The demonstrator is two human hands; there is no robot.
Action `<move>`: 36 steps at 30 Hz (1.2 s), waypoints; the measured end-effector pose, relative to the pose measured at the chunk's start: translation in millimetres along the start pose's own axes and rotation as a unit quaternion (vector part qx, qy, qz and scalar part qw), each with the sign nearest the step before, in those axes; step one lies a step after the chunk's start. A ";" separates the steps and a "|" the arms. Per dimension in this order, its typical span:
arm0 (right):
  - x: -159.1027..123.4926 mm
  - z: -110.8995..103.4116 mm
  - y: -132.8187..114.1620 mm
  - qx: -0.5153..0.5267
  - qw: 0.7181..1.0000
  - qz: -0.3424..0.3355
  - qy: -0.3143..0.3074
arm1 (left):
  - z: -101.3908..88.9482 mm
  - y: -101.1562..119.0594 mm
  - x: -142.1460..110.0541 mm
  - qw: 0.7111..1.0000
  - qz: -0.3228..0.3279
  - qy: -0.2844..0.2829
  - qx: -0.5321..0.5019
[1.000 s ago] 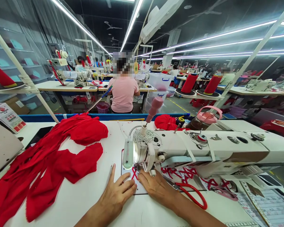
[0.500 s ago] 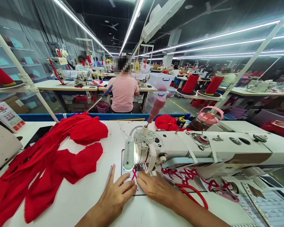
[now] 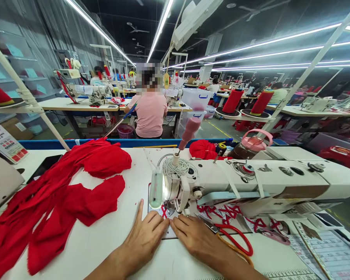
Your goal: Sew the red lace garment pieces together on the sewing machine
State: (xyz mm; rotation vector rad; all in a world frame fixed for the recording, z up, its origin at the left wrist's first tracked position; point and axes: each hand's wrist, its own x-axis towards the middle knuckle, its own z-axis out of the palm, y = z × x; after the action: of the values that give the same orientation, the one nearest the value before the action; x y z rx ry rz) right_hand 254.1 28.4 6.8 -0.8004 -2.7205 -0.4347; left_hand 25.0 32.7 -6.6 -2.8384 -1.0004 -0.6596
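Note:
My left hand [image 3: 142,238] and my right hand [image 3: 192,235] meet at the front of the sewing machine [image 3: 221,179], fingertips nearly touching. Between them and the presser foot [image 3: 170,205] lies a small pale printed fabric piece with a crossed red strip [image 3: 164,211]. Both hands have curled fingertips closed at its near edge, which they partly hide; the left little finger sticks out on the table. Right of my right hand are red-handled scissors [image 3: 235,235]. Behind it, under the machine arm, lie several similar pieces with red strips [image 3: 221,213].
Red fabric [image 3: 76,198] is heaped along the left of the table. A pink-handled screwdriver [image 3: 189,132] stands in the machine head. Further right are a pink-lidded jug [image 3: 252,142], a ruler [image 3: 310,249] and written sheets [image 3: 329,249]. A co-worker in pink [image 3: 151,112] sits ahead.
My left fingers have gone from spread to curled together and moved right, up to my right fingertips. My right hand has shifted slightly nearer to me. More of the scissors now shows.

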 end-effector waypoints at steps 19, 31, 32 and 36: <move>-5.1 6.0 -12.3 0.092 0.984 0.145 0.056 | 15.8 -6.0 -8.3 0.999 0.006 0.035 0.009; -3.1 4.4 -13.5 0.151 0.971 0.160 0.090 | 18.5 -4.0 -9.6 0.999 -0.003 0.035 -0.003; -3.7 5.0 -13.6 0.157 0.969 0.164 0.097 | 18.6 -3.9 -9.9 0.999 -0.002 0.037 -0.002; -7.0 7.9 -13.1 0.155 0.965 0.168 0.127 | 19.9 -4.3 -10.1 0.999 0.004 0.044 0.007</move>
State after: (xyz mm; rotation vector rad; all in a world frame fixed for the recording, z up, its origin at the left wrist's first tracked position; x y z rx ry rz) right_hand 251.0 17.3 -5.6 -1.0097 -2.2785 -0.0298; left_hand 22.8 34.0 -29.2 -2.7718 -0.9770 -0.7665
